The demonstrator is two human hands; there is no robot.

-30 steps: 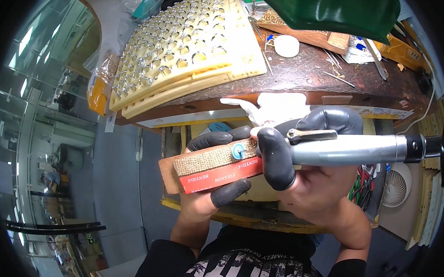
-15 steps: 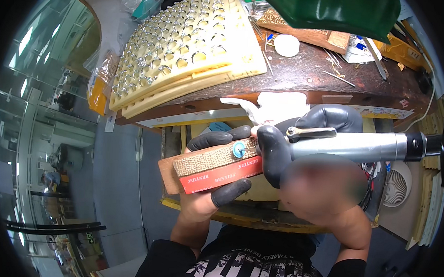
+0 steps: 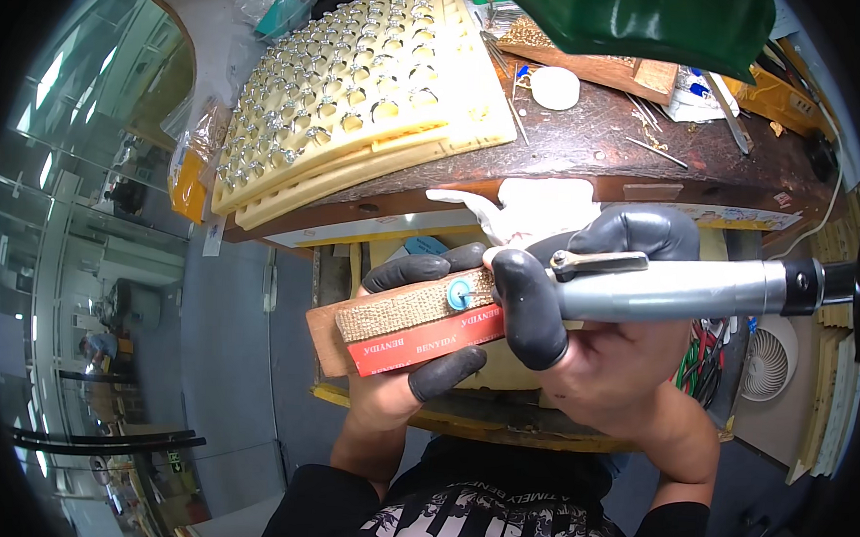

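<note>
The left hand (image 3: 383, 397) is held in front of the torso in a clamped grip, its fingers (image 3: 409, 272) curled on the far side and its thumb (image 3: 447, 375) laid along the near side. The right hand (image 3: 622, 368) is closed too, its thumb (image 3: 532, 311) pointed away from the chest and one finger sharply crooked. Both forearms are raised, and the right elbow (image 3: 698, 451) is bent outward.
</note>
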